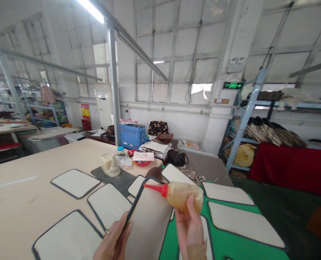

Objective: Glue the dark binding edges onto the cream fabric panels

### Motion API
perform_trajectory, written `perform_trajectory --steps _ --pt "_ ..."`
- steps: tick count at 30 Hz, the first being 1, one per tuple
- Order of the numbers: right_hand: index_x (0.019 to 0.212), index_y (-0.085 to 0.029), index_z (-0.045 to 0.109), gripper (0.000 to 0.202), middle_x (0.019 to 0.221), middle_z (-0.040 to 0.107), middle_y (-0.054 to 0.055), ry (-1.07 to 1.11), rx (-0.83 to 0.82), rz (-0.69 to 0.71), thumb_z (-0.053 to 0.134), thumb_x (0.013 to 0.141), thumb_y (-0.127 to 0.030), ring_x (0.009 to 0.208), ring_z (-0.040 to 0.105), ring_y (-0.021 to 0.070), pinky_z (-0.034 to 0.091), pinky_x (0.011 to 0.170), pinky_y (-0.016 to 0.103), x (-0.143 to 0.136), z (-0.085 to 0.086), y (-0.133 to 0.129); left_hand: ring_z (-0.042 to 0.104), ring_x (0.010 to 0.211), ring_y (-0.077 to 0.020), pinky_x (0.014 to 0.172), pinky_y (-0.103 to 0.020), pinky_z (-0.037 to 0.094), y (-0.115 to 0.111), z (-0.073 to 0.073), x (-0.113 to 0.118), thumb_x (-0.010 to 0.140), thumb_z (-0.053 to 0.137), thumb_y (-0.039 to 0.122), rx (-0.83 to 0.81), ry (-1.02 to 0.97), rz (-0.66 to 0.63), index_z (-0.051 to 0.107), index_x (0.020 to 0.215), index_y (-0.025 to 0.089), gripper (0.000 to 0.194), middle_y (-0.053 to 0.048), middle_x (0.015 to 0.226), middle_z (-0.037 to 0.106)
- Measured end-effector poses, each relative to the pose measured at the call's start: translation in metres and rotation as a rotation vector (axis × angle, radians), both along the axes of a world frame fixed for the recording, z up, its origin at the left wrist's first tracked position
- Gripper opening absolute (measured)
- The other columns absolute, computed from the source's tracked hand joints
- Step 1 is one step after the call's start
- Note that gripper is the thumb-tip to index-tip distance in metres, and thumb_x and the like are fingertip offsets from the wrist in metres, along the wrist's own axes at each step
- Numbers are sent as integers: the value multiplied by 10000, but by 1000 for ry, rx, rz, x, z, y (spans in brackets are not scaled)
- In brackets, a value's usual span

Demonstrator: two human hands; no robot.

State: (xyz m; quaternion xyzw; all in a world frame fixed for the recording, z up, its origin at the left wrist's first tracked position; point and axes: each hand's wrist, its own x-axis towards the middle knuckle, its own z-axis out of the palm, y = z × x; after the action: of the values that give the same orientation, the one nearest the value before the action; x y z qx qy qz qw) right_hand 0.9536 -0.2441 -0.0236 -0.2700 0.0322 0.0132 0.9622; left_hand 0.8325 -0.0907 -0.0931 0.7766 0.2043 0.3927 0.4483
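Note:
My left hand (115, 236) grips the left edge of a pale panel (149, 220) with dark edging, which is raised and tilted above the table. In my right hand (189, 225) is a translucent bottle (185, 195) of amber liquid, lying on its side with its red nozzle (156, 187) pointing left. The nozzle tip is at the panel's upper left edge; whether it touches cannot be told. Similar panels lie flat at the left (75, 183) and on a green surface (231, 234) at the right, such as a long one (244, 220).
Beyond the panels, a cream dispenser-like object (110, 165) stands on a dark board (125, 183). Further back are a blue-capped jar (120, 151), a blue crate (132, 134) and stacked papers (154, 147). A metal post (114, 83) rises behind the table (22, 166).

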Motion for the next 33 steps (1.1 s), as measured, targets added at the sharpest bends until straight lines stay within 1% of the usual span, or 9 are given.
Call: perform_trajectory --steps 7,11,14,18,22,25,28,30,33 --pt "979 -243 685 384 924 746 -18 -105 -45 9 832 625 -263 808 683 168 569 692 256 -12 2 -8 643 1044 -280 944 -340 498 -7 19 4 715 661 400 -106 -46 26 730 984 282 301 -27 1056 732" --pt "984 -221 667 389 910 738 -1 -203 -130 41 825 630 -254 865 676 195 552 755 294 -11 -5 -12 611 1095 -313 978 -378 466 0 31 9 658 681 470 -246 0 11 739 950 216 392 -66 1089 720" --pt "1032 -206 647 452 932 726 22 -248 -269 31 823 621 -276 914 660 230 531 806 340 -6 -12 -16 589 1118 -326 985 -382 449 6 43 8 667 669 488 -242 99 -90 731 993 189 447 -70 1108 712" --pt "1103 -180 625 534 1003 704 68 -366 -489 -12 815 619 -304 943 644 261 511 845 362 -5 -23 -26 651 975 -301 806 -325 526 10 55 5 712 629 498 -367 162 -275 702 1061 170 484 -68 1021 735" --pt "1095 -181 628 542 997 704 71 -454 -618 15 821 611 -332 903 653 256 530 790 318 -25 -41 -37 670 863 -265 632 -275 510 18 55 9 737 626 473 -546 135 -258 644 1160 150 532 -78 1036 725" --pt "1081 -206 635 571 967 712 64 -435 -636 76 839 573 -366 845 663 260 552 716 316 -36 -50 -42 662 811 -237 621 -262 486 28 53 13 741 632 459 -579 74 -246 636 1163 138 530 -82 1055 716" --pt "1090 -206 628 590 972 706 72 -443 -636 -2 849 560 -344 867 657 276 546 763 379 -23 -42 -37 648 759 -213 606 -250 463 32 54 17 729 647 444 -560 61 -254 648 1135 126 516 -74 990 727" --pt "1135 -200 601 588 1013 691 81 -462 -597 -69 817 612 -360 924 641 279 513 843 435 -3 -29 -27 643 750 -218 582 -248 451 29 55 20 715 657 440 -565 80 -275 655 1118 115 518 -73 942 732" --pt "1185 -187 566 594 1043 678 85 -491 -578 -66 766 670 -405 956 629 269 485 892 453 24 -14 -7 645 841 -258 589 -259 458 21 59 23 713 656 443 -571 110 -316 656 1116 114 520 -80 944 729"
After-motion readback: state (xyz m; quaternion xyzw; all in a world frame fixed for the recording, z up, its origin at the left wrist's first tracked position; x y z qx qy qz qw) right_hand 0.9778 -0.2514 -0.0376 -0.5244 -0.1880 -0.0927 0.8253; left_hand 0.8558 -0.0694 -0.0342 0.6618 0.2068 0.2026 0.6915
